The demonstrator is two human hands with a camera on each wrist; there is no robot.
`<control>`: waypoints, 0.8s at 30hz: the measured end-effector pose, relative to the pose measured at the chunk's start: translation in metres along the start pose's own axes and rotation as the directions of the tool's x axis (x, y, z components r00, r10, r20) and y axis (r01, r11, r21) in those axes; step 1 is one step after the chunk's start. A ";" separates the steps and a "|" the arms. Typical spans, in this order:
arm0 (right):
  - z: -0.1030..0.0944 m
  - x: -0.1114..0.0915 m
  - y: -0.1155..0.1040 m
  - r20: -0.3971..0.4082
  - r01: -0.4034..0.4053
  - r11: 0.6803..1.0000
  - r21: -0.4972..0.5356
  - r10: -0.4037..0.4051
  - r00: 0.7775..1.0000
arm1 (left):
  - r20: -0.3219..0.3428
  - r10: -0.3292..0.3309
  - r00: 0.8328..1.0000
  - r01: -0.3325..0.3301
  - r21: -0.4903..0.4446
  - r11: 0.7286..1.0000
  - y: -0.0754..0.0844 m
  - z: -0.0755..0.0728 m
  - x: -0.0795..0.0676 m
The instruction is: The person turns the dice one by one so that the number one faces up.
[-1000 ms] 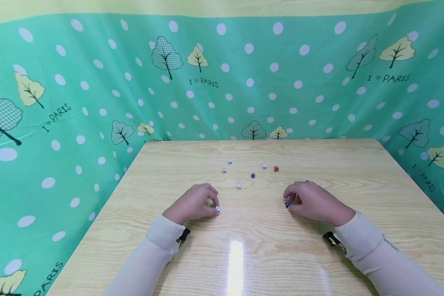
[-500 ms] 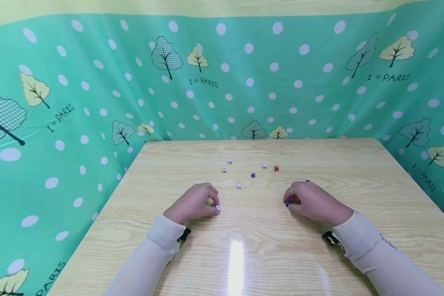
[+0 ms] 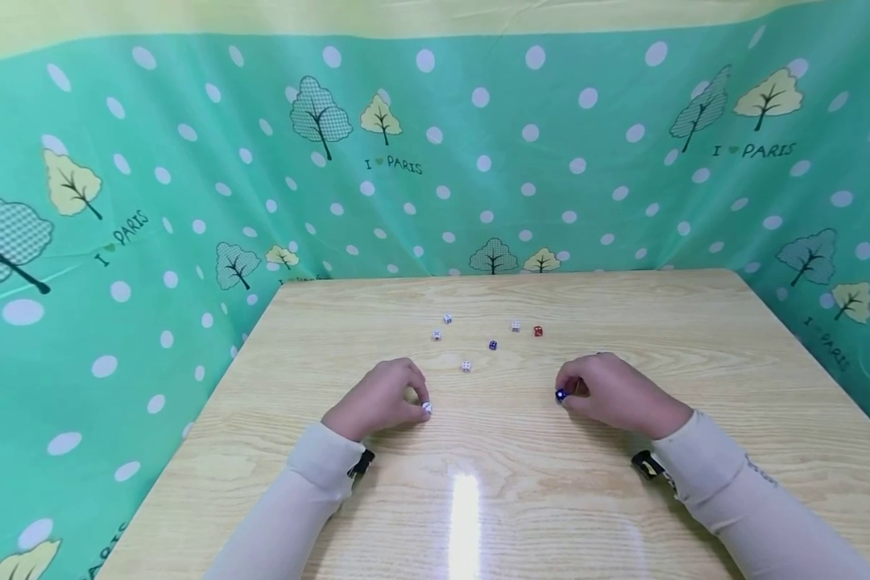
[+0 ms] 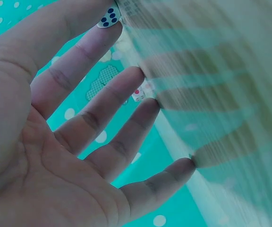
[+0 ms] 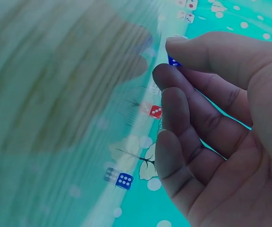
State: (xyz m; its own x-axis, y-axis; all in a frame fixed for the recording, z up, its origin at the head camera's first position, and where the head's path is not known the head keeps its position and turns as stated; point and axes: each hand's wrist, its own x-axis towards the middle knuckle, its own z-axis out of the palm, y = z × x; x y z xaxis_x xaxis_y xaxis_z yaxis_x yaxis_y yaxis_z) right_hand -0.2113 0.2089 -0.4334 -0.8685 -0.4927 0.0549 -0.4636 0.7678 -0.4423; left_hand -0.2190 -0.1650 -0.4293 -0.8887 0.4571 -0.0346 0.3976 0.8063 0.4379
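My left hand [image 3: 380,395] pinches a white die [image 3: 426,408] between thumb and index finger, low over the table. In the left wrist view a face with several dark pips shows on this white die [image 4: 109,18], while the other fingers spread out with their tips at the tabletop. On the right, my right hand [image 3: 616,393] pinches a blue die [image 3: 561,395] by thumb and fingertip. Most of that blue die [image 5: 174,62] is hidden by the thumb in the right wrist view, where the remaining fingers curl loosely beneath.
Beyond the hands lie a white die [image 3: 466,366], a blue die [image 3: 493,345], a red die [image 3: 538,331] and more white dice. Another blue die [image 5: 124,180] sits beside the right hand, mostly hidden in the head view. A patterned green curtain [image 3: 478,193] borders the wooden table [image 3: 551,499].
The blue die in my right hand has turned, now showing a single pip toward the head camera, and has moved slightly away. My left hand stays nearly still with its white die.
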 end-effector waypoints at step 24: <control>0.001 0.002 0.005 0.011 -0.036 0.999 0.040 0.035 0.999 | 0.058 -0.003 0.998 0.000 0.054 0.999 0.009 -0.007 0.013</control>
State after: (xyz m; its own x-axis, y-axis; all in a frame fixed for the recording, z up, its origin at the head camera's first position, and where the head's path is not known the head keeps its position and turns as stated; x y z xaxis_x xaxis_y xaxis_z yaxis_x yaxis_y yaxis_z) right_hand -0.2150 0.2111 -0.4367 -0.8823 -0.4697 0.0293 -0.4248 0.7681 -0.4791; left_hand -0.2287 -0.1542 -0.4194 -0.8751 0.4759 -0.0876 0.4097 0.8251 0.3891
